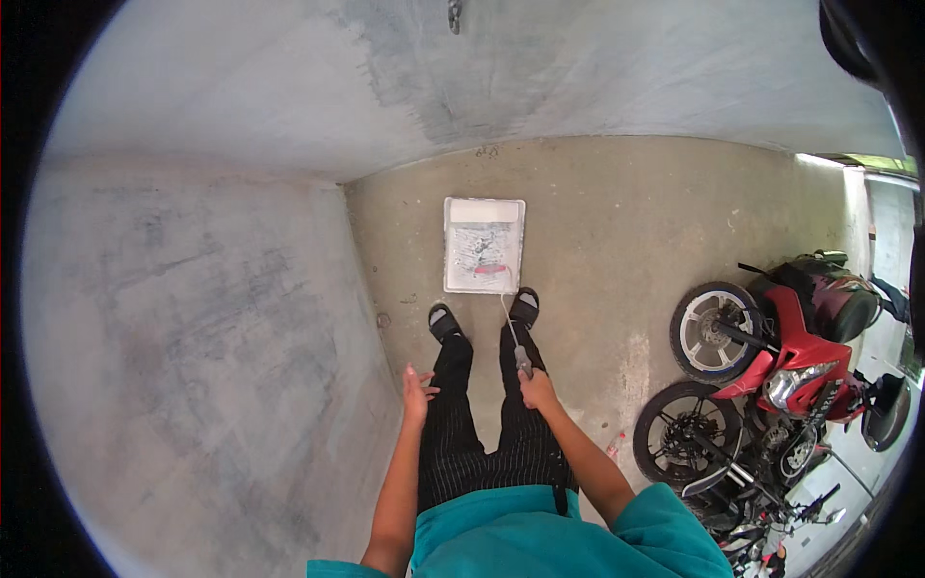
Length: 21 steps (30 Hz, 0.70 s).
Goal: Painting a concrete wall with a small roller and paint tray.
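Observation:
My right hand [537, 389] grips the grey handle of a paint roller [522, 355]. Its thin frame runs forward over the near edge of a paint tray [449, 253]. The small roller head [491, 269], pinkish in tone, is over the near part of the tray's ribbed slope. White paint coats the tray, with a smooth pale pool at its far end. My left hand [417, 392] is held out by my left thigh with fingers apart, holding nothing. Both feet, in dark sandals [525, 307], stand just short of the tray.
Patchy grey-white walls rise ahead [578, 72] and on the left [238, 311], meeting in a corner. Parked motorcycles, including a red one [802, 347], stand on the right. A small plastic bottle [616, 445] lies near a wheel. The concrete floor [621, 217] has paint specks.

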Available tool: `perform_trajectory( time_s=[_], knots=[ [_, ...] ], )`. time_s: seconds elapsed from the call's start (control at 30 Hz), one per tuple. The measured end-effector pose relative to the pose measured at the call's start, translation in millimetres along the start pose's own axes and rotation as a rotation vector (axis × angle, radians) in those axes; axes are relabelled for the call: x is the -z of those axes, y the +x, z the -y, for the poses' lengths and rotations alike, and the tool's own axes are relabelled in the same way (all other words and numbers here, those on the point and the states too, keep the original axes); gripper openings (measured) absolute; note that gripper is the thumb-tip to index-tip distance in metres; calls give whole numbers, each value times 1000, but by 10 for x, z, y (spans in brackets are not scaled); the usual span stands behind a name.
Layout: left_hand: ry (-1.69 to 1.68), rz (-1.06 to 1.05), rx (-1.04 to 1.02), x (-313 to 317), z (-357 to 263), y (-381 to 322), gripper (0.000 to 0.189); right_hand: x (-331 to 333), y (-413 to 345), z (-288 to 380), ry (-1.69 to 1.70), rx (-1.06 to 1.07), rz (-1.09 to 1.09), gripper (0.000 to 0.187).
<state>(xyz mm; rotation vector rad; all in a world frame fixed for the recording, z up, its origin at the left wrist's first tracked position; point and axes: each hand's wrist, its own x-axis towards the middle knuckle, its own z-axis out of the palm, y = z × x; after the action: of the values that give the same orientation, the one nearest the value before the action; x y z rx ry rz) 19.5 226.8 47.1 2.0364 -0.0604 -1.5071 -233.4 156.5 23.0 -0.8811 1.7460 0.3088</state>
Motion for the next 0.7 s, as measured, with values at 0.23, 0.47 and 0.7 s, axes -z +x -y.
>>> perform_trajectory(
  time_s=[0.23, 0.47, 0.7],
  knots=[
    [21, 72, 22, -296, -148, -73, 65, -422, -91, 161, 53, 0, 52, 33],
    [45, 79, -43, 0, -114, -4, 61, -865, -300, 856, 127, -131, 204, 34],
    [8, 34, 0, 699, 127, 160, 64, -1441, -771, 963, 246, -195, 43, 37]
  ],
)
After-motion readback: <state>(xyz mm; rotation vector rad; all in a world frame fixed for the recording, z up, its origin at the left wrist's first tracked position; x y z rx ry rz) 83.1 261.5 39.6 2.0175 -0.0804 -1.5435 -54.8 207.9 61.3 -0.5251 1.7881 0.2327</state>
